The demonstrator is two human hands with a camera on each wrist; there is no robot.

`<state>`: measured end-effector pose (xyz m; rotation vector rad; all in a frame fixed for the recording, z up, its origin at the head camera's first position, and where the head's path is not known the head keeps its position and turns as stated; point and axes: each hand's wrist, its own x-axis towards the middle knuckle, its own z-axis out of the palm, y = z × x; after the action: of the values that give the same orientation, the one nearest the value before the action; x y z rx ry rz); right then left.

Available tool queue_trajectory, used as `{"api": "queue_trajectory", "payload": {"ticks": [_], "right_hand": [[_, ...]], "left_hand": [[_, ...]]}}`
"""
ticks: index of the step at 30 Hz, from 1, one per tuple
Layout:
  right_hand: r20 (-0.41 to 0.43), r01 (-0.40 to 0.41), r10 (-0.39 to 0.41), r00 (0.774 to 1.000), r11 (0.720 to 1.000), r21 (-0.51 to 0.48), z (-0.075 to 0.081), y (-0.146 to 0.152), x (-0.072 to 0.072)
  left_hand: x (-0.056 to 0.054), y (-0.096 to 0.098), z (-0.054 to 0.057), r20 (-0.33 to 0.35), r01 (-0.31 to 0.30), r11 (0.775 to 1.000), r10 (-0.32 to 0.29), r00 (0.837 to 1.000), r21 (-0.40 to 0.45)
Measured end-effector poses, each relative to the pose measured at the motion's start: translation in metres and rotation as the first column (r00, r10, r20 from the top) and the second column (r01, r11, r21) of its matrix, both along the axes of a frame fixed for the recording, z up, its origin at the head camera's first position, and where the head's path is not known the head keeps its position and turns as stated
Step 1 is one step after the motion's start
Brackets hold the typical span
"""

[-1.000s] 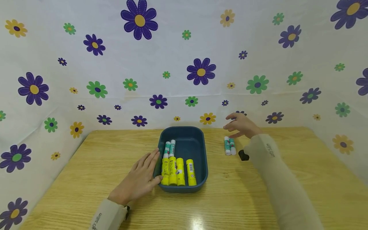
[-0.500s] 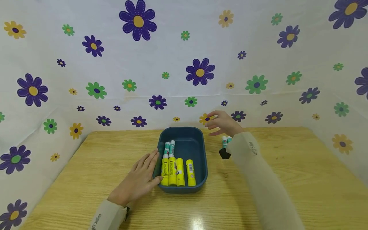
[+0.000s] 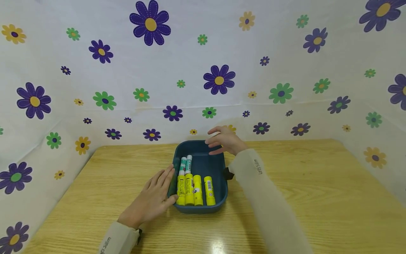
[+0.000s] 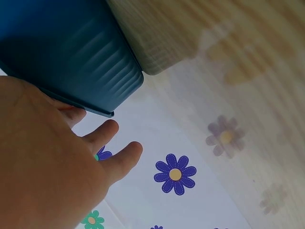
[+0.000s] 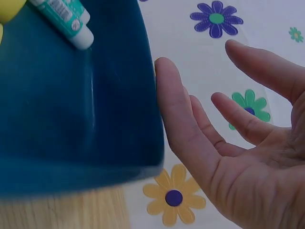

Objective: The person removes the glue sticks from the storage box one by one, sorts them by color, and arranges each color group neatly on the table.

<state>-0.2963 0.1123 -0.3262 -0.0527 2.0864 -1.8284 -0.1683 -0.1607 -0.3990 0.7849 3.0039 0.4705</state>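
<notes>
My left hand (image 3: 149,201) rests on the left rim of a dark blue tray (image 3: 200,210), fingers straight; the left wrist view shows fingertips behind the tray's edge (image 4: 76,57). My right hand (image 3: 223,140) hangs above the tray's far right corner with fingers spread and nothing between them. From the right wrist, its index finger appears right along the tray's rim (image 5: 159,138). Inside the tray, several yellow glue sticks (image 3: 189,190) stand side by side in the near half. Two teal-and-white glue sticks (image 3: 188,164) lie beyond them on the left.
The tray stands on a wooden table (image 3: 304,197). A white cloth with printed flowers (image 3: 219,79) rises behind the table and along its sides. The right sleeve (image 3: 260,183) covers the spot just right of the tray.
My right hand has moved left, from above the two teal-and-white glue sticks on the table to the tray's far right corner. The sleeve now hides those two. My left hand stays put.
</notes>
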Motion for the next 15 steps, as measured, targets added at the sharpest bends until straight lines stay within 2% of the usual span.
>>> {"api": "queue_trajectory", "payload": {"ticks": [15], "right_hand": [[0.068,-0.03,0.033,0.997,0.999,-0.034,-0.017,-0.034,0.006]], "left_hand": [[0.0,0.001,0.002,0.027,-0.004,1.0,0.004,1.0,-0.004]]}}
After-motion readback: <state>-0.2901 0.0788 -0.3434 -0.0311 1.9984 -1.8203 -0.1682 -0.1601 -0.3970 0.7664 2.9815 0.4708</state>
